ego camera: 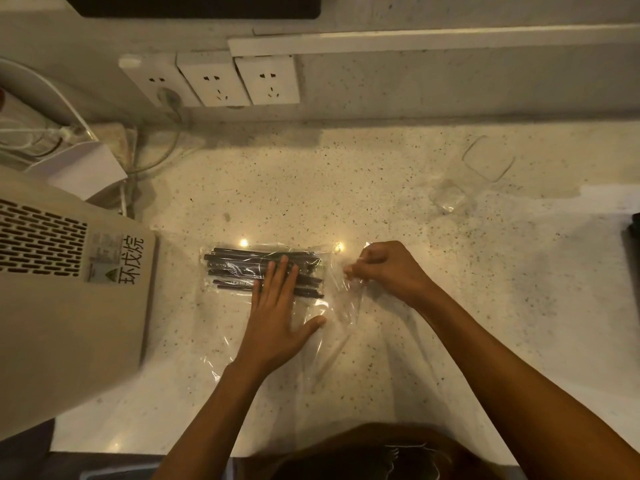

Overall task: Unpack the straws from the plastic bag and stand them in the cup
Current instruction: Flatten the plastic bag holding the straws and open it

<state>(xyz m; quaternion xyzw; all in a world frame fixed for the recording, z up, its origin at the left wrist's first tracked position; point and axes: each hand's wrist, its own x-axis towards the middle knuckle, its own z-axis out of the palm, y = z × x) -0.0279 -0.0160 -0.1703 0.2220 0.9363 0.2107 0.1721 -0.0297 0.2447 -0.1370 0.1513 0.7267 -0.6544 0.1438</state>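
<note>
Several dark straws (239,268) lie side by side inside a clear plastic bag (311,341) flat on the speckled counter (346,188). My left hand (277,317) rests flat on the bag, fingers spread over the straws' right half. My right hand (388,271) is at the bag's right end, fingers pinched on the plastic edge. A clear square glass cup (467,178) stands empty at the back right, well apart from both hands.
A beige appliance (69,289) with a vent grille and label fills the left side. Wall sockets (221,81) and white cables (41,133) are at the back left. A dark object (634,230) sits at the right edge.
</note>
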